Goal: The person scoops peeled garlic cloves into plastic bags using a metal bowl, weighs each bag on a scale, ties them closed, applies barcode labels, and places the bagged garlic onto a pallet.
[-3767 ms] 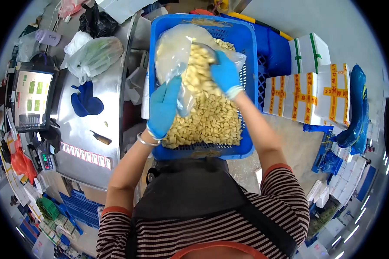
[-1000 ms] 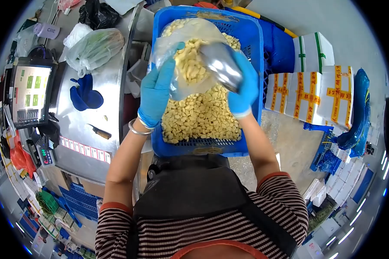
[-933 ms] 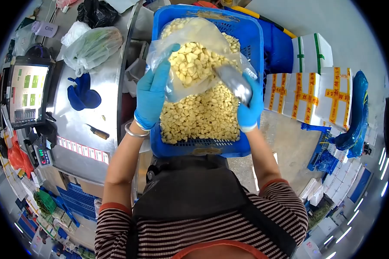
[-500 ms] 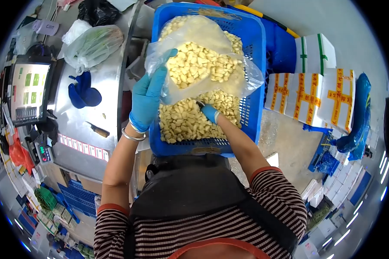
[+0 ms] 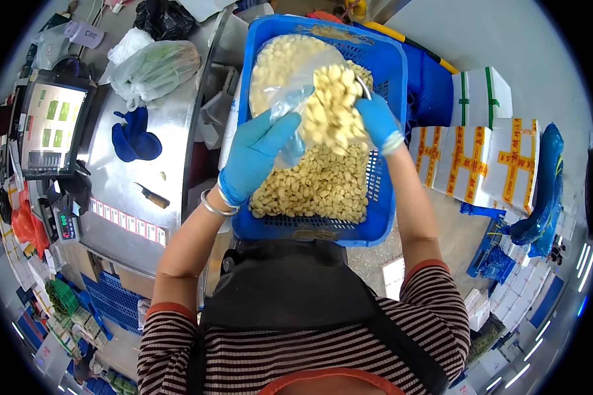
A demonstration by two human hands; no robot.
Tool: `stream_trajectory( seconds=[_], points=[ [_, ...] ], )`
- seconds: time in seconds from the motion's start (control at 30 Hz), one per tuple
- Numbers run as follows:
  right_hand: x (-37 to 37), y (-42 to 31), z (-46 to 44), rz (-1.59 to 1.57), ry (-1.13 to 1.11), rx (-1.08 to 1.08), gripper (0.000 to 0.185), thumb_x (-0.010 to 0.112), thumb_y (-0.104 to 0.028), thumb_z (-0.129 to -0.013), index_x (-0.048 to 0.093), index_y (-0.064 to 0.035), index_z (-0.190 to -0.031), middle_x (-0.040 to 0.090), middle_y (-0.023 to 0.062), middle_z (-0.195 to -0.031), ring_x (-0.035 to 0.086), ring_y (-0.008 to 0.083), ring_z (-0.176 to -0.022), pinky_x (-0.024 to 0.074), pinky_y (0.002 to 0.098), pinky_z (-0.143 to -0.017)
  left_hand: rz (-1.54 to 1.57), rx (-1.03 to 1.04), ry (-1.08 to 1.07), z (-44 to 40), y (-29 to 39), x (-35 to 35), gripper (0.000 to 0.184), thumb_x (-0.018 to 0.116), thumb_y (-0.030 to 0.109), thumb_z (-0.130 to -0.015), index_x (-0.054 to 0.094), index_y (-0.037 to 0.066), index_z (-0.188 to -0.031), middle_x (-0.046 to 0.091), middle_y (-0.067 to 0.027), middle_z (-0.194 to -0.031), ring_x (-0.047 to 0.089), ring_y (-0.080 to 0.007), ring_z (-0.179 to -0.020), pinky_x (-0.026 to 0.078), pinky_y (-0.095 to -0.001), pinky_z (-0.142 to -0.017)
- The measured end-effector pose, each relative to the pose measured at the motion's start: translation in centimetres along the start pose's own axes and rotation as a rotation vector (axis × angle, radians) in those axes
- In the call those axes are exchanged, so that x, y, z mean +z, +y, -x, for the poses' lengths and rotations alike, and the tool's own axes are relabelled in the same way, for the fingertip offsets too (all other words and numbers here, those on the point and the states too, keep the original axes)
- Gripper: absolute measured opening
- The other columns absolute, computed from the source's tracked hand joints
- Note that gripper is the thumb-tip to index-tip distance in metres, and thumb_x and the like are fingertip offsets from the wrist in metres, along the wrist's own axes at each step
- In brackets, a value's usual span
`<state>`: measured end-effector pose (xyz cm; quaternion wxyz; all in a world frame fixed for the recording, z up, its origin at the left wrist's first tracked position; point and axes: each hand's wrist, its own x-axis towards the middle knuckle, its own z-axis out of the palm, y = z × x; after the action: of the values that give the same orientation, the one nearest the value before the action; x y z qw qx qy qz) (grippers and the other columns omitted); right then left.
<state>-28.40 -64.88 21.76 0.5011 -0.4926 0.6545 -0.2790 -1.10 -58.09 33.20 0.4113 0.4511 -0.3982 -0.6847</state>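
Observation:
Peeled garlic cloves (image 5: 310, 187) fill much of a blue plastic basket (image 5: 242, 232) in front of me. My left hand (image 5: 254, 153), in a blue glove, is closed on the edge of a clear plastic bag (image 5: 286, 158) over the basket's left side. My right hand (image 5: 379, 124), also gloved, grips a metal scoop (image 5: 363, 85) at the bag's right side. Only the scoop's curved rim shows; the rest is hidden by a heap of cloves (image 5: 338, 108), some blurred by motion. Behind my hands, a bulging part of the plastic (image 5: 280, 62) lies over more cloves.
To the left is a metal table (image 5: 102, 178) with a knife (image 5: 153, 196), a blue cloth item (image 5: 136, 137), a label strip (image 5: 128, 222), a bagged green item (image 5: 158, 69) and a screen (image 5: 53, 128). White taped boxes (image 5: 471, 158) stand at right.
My right hand has risen out of the cloves to the bag, with the scoop and a heap of garlic. My left hand has moved slightly down and right, with the bag's edge.

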Motion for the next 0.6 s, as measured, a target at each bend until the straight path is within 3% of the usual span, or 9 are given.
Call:
stream_trajectory(
  seconds=[0.07, 0.1, 0.17, 0.2, 0.33, 0.37, 0.5, 0.57, 0.6],
  points=[
    [3.2, -5.3, 1.4, 0.287, 0.177, -0.142, 0.044, 0.052, 0.001, -0.083, 0.054, -0.0010, -0.126, 0.066, 0.0225, -0.099, 0.068, 0.0299, -0.084, 0.0560, 0.0392, -0.073, 0.002, 0.047, 0.043, -0.8, 0.4, 0.0, 0.024, 0.062, 0.023, -0.095, 0.068, 0.002, -0.104, 0.065, 0.0009, -0.078, 0.060, -0.0061, -0.070, 0.047, -0.0208, -0.067],
    [5.1, -5.8, 1.5, 0.511, 0.346, -0.409, 0.044, 0.051, 0.002, -0.083, 0.053, -0.0017, -0.127, 0.065, 0.0187, -0.109, 0.065, 0.0328, -0.096, 0.0542, 0.0416, -0.081, 0.002, 0.069, 0.061, -1.3, 0.5, 0.1, 0.024, 0.063, 0.023, -0.095, 0.068, 0.002, -0.105, 0.065, 0.0011, -0.078, 0.059, -0.0060, -0.070, 0.047, -0.0209, -0.067],
    [5.3, -5.9, 1.8, 0.781, 0.460, -0.895, 0.046, 0.052, 0.008, -0.083, 0.055, -0.0020, -0.128, 0.060, 0.0210, -0.122, 0.058, 0.0330, -0.115, 0.0464, 0.0382, -0.098, 0.079, 0.044, 0.099, -1.6, 0.8, 0.0, 0.024, 0.062, 0.023, -0.095, 0.068, 0.003, -0.108, 0.065, 0.0004, -0.082, 0.059, -0.0061, -0.072, 0.047, -0.0216, -0.068],
    [5.0, -5.7, 2.2, 0.662, 0.489, -0.898, 0.048, 0.053, 0.009, -0.081, 0.056, -0.0028, -0.128, 0.060, 0.0196, -0.122, 0.057, 0.0340, -0.116, 0.0463, 0.0387, -0.099, 0.104, 0.050, 0.091, -1.6, 1.3, 0.0, 0.025, 0.062, 0.022, -0.095, 0.067, 0.003, -0.110, 0.065, 0.0000, -0.083, 0.059, -0.0063, -0.073, 0.048, -0.0217, -0.068],
    [2.7, -2.1, 9.3, 0.086, 0.536, -0.813, 0.053, 0.063, 0.011, -0.076, 0.060, -0.0045, -0.126, 0.060, 0.0188, -0.124, 0.056, 0.0339, -0.118, 0.0461, 0.0408, -0.101, 0.128, 0.040, 0.104, -1.7, 0.7, -1.7, 0.033, 0.061, 0.021, -0.096, 0.063, 0.003, -0.124, 0.065, -0.0014, -0.084, 0.060, -0.0075, -0.074, 0.048, -0.0224, -0.069],
    [1.8, -0.1, 11.1, 0.154, 0.489, -0.755, 0.051, 0.069, 0.006, -0.077, 0.060, -0.0048, -0.126, 0.061, 0.0165, -0.124, 0.058, 0.0319, -0.117, 0.0466, 0.0398, -0.101, 0.147, 0.045, 0.120, -1.8, 0.5, -2.0, 0.034, 0.061, 0.021, -0.096, 0.062, 0.003, -0.125, 0.065, -0.0016, -0.083, 0.060, -0.0078, -0.074, 0.048, -0.0226, -0.069],
    [3.4, 10.3, 13.2, 0.592, 0.439, -0.244, 0.051, 0.051, 0.010, -0.080, 0.057, -0.0087, -0.126, 0.062, 0.0180, -0.119, 0.060, 0.0353, -0.110, 0.0488, 0.0404, -0.094, 0.141, 0.050, 0.126, -2.0, -0.8, -2.8, 0.027, 0.061, 0.019, -0.096, 0.065, 0.004, -0.118, 0.066, -0.0006, -0.083, 0.060, -0.0077, -0.076, 0.049, -0.0226, -0.071],
    [6.9, 19.2, 10.2, 0.415, 0.350, -0.044, 0.045, 0.054, 0.007, -0.081, 0.058, -0.0064, -0.124, 0.064, 0.0197, -0.114, 0.065, 0.0312, -0.098, 0.0520, 0.0364, -0.085, 0.155, 0.022, 0.127, -1.4, -0.7, -2.3, 0.026, 0.062, 0.019, -0.095, 0.067, 0.004, -0.116, 0.066, -0.0009, -0.085, 0.061, -0.0075, -0.077, 0.049, -0.0230, -0.072],
    [10.1, 19.6, 9.9, 0.522, 0.312, 0.007, 0.043, 0.055, 0.004, -0.082, 0.057, -0.0047, -0.124, 0.065, 0.0200, -0.106, 0.066, 0.0310, -0.090, 0.0530, 0.0381, -0.077, 0.133, 0.008, 0.156, -1.1, -1.0, -2.2, 0.026, 0.062, 0.019, -0.095, 0.067, 0.004, -0.115, 0.067, -0.0013, -0.085, 0.061, -0.0077, -0.076, 0.049, -0.0233, -0.072]
  ],
)
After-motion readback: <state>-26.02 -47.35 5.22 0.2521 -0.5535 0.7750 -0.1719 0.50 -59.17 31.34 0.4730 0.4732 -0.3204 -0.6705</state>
